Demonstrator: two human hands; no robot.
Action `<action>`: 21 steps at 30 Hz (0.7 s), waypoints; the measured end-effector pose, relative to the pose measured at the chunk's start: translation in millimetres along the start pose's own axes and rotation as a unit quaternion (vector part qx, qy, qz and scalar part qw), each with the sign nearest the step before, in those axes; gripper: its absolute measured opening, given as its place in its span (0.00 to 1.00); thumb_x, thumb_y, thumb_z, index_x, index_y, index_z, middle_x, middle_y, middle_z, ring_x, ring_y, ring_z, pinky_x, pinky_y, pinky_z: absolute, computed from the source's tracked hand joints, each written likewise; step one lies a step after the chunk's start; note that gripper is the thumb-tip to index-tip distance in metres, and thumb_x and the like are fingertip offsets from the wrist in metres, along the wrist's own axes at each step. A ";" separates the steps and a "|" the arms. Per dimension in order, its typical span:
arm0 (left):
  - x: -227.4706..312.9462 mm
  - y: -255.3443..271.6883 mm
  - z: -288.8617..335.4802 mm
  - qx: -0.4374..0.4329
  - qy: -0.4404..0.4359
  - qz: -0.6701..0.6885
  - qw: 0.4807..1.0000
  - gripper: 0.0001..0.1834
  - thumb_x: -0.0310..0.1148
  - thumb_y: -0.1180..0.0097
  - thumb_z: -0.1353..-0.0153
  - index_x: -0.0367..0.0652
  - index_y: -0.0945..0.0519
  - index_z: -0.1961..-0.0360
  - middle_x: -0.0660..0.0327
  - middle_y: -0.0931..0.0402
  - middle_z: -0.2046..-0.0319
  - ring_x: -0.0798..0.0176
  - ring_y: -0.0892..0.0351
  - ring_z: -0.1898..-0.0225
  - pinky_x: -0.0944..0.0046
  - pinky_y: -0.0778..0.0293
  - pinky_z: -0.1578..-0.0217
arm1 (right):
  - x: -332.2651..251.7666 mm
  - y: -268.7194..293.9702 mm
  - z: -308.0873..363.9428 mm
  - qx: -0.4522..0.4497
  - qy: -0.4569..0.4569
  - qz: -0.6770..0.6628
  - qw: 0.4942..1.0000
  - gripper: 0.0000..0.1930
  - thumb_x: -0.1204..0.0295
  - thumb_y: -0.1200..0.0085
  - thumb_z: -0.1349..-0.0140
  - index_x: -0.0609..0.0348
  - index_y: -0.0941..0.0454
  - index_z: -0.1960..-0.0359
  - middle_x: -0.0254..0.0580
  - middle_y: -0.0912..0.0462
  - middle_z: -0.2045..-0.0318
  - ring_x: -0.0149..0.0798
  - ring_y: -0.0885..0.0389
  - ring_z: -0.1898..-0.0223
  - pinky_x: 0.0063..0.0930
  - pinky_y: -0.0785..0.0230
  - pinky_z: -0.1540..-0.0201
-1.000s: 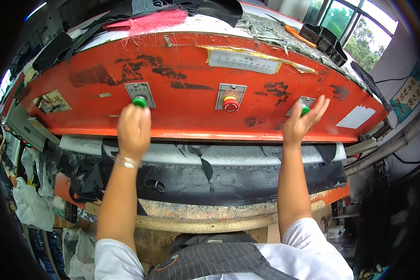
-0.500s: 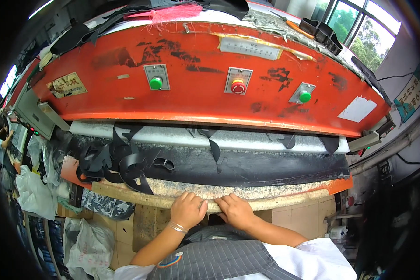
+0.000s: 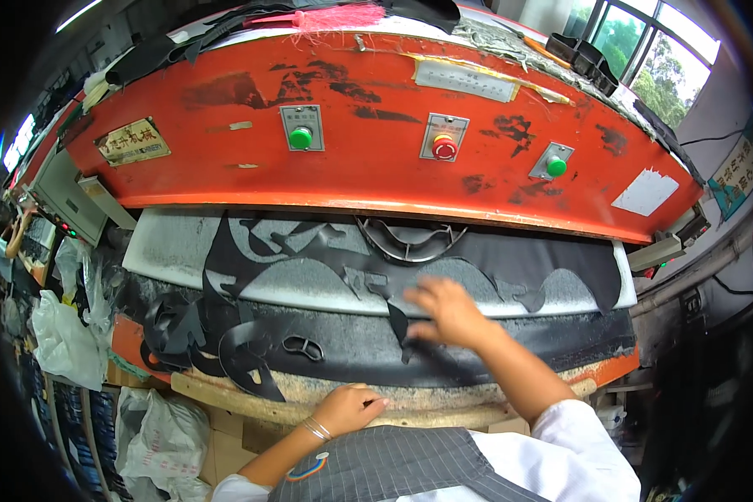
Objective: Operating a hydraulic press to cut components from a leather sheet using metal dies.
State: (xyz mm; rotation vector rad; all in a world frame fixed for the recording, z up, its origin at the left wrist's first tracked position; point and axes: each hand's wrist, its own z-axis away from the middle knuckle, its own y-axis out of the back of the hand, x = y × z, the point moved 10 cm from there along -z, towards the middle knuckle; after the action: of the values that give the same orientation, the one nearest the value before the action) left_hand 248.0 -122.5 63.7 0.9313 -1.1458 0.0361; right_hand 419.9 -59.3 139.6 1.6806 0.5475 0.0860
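My left hand rests at the wooden front edge, its fingers curled in a loose fist with nothing visible in them. My right hand is stretched forward, fingers apart and slightly blurred, above the front part of a white board. A cut-up black sheet with curved openings covers much of that board. On the sheet, beyond my right hand, stands a curved metal cutting die. A narrow black strip hangs off the board near my right fingertips.
A red machine beam with green buttons and a red button spans above the board. Black scraps and a small metal die lie on the dark ledge. Plastic bags are at the left; a second person's arm shows far left.
The white board has come out toward me from under the red beam, bringing the sheet and larger die into view. My right hand has left the wooden edge and reached forward; my left stays there.
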 end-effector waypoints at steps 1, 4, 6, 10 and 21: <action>6.6 -0.5 -5.5 -0.003 -0.008 0.087 0.996 0.10 0.39 0.40 0.40 0.44 0.13 0.68 0.57 0.19 0.72 0.56 0.19 0.68 0.62 0.25 0.67 | 28.5 1.5 -11.6 0.025 -0.035 0.057 0.997 0.36 0.51 0.33 0.52 0.52 0.28 0.41 0.59 0.32 0.40 0.59 0.33 0.40 0.50 0.41 0.37; 20.1 1.0 -25.3 -0.008 -0.003 0.150 0.989 0.11 0.37 0.41 0.37 0.43 0.14 0.62 0.58 0.19 0.69 0.63 0.19 0.67 0.65 0.26 0.67 | 69.8 -6.1 -46.7 -0.002 -0.062 0.107 0.992 0.38 0.47 0.34 0.52 0.50 0.28 0.41 0.61 0.37 0.36 0.59 0.39 0.35 0.52 0.51 0.31; 25.8 7.4 -38.7 -0.019 0.006 0.189 0.982 0.12 0.36 0.43 0.34 0.42 0.16 0.56 0.62 0.19 0.66 0.69 0.20 0.64 0.68 0.26 0.64 | 70.8 -11.2 -57.3 -0.032 -0.049 0.126 0.990 0.35 0.49 0.34 0.52 0.53 0.26 0.44 0.57 0.32 0.39 0.56 0.37 0.37 0.48 0.45 0.33; -8.1 11.1 -66.6 0.048 0.048 0.396 0.916 0.14 0.33 0.48 0.31 0.37 0.21 0.49 0.63 0.19 0.60 0.71 0.21 0.58 0.71 0.27 0.56 | 69.1 -20.5 -67.1 0.001 0.022 0.026 0.999 0.31 0.50 0.34 0.52 0.60 0.23 0.52 0.47 0.21 0.56 0.50 0.29 0.47 0.38 0.34 0.43; -3.3 19.7 -106.5 0.156 -0.002 0.653 0.741 0.38 0.61 0.71 0.28 0.37 0.37 0.35 0.53 0.31 0.40 0.59 0.33 0.39 0.58 0.40 0.38 | -20.0 34.3 -8.8 0.111 0.075 -0.029 0.991 0.27 0.57 0.30 0.55 0.59 0.24 0.56 0.43 0.26 0.69 0.48 0.28 0.64 0.38 0.35 0.60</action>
State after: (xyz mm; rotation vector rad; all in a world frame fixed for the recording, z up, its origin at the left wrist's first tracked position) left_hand 318.1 -39.9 63.1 0.2177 -1.6252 1.4093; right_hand 409.5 -62.1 178.8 1.8836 0.7408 0.1121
